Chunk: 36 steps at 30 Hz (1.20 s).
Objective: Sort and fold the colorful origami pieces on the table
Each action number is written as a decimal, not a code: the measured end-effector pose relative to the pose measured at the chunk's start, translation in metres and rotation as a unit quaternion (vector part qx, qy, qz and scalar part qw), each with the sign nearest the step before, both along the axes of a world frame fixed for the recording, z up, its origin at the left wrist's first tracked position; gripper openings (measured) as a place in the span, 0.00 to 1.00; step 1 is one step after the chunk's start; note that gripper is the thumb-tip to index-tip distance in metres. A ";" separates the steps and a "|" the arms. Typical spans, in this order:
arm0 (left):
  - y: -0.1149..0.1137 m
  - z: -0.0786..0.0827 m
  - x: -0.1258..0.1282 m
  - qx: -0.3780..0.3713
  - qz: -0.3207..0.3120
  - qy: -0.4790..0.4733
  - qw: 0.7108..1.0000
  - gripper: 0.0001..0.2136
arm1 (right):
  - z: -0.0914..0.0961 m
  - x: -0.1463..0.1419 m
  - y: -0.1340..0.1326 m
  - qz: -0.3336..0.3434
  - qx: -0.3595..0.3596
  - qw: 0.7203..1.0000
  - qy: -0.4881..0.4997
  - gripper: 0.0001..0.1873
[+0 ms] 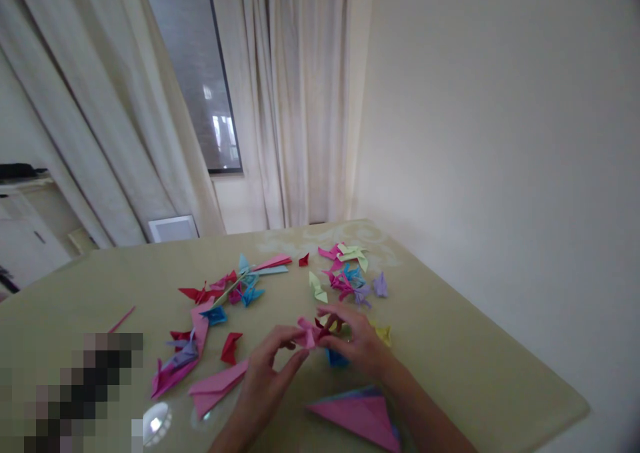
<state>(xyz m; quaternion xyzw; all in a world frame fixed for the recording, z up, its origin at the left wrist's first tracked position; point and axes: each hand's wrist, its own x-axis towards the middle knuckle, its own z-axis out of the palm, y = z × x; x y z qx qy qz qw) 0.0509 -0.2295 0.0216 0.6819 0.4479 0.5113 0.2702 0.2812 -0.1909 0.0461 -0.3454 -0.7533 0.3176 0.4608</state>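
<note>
Between my two hands, just above the table, is a small pink origami piece (pixel 309 334) with several folded points. My left hand (pixel 267 366) pinches its left side between thumb and fingers. On its right side, my right hand (pixel 357 338) closes thumb and fingertips on it, partly covering it. A dark red bit of paper shows by the right fingertips; whether it is held cannot be made out. A blue folded paper (pixel 337 358) lies beneath the right hand, and a yellow one (pixel 383 334) sits beyond its wrist, partly hidden.
Pinwheel-like papers (pixel 354 254) and purple pieces (pixel 381 285) lie at the back right. Red (pixel 231 348) and blue (pixel 215 316) pieces are scattered left. Folded pink sheets (pixel 357 416) rest near the front. The table (pixel 475 366) borders a white wall.
</note>
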 end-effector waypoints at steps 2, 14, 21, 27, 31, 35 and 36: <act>-0.006 -0.001 0.009 -0.008 -0.047 -0.006 0.999 0.11 | 0.000 -0.005 -0.005 0.037 -0.030 0.999 0.000 0.14; 0.021 -0.013 -0.072 -0.094 0.319 0.449 0.829 0.19 | -0.022 0.055 0.050 -0.297 -0.030 0.936 0.189 0.34; 0.031 -0.021 -0.066 -0.083 0.183 0.332 0.922 0.22 | -0.017 0.053 0.041 -0.350 0.033 0.928 0.127 0.39; 0.025 0.003 -0.032 -0.060 0.093 -0.013 0.994 0.17 | 0.008 0.030 0.018 -0.351 0.109 0.923 0.116 0.32; 0.011 0.010 -0.011 -0.120 0.015 -0.123 0.985 0.19 | 0.006 0.012 0.011 -0.152 0.042 0.987 0.019 0.21; 0.000 0.007 0.007 -0.169 -0.084 -0.195 0.963 0.17 | 0.000 -0.012 -0.002 0.024 0.037 0.998 -0.042 0.21; -0.002 0.006 0.011 -0.175 -0.097 -0.202 0.959 0.17 | 0.000 -0.016 -0.005 0.042 0.046 0.997 -0.045 0.19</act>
